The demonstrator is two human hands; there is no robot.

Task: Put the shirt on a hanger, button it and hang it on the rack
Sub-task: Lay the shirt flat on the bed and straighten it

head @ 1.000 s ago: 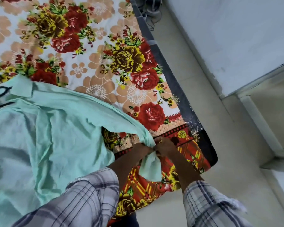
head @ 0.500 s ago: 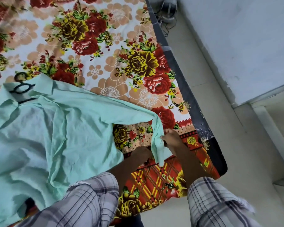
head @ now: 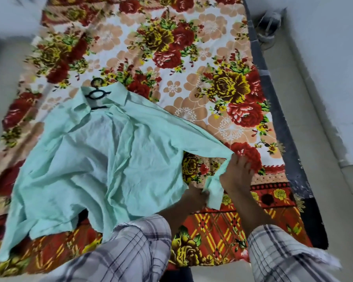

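Note:
A mint-green shirt (head: 94, 159) lies spread on the flowered bed, collar away from me. A black hanger (head: 97, 94) sits inside the collar, its hook poking out above it. The shirt's right sleeve stretches toward the bed's near right corner. My left hand (head: 194, 197) pinches the lower part of the sleeve cuff (head: 213, 190). My right hand (head: 237, 174) grips the cuff's upper edge, fingers curled over the fabric. Both forearms wear plaid sleeves.
The bed (head: 192, 64) carries a red, yellow and peach flower sheet over a dark mattress edge (head: 281, 123). A tiled floor strip (head: 314, 180) runs along the right, with a pale wall (head: 334, 58) beyond it. A dark object with cords (head: 270, 25) sits at the far corner.
The view has swung left and back, showing the whole shirt. My hands have moved apart on the cuff, the right hand higher than before.

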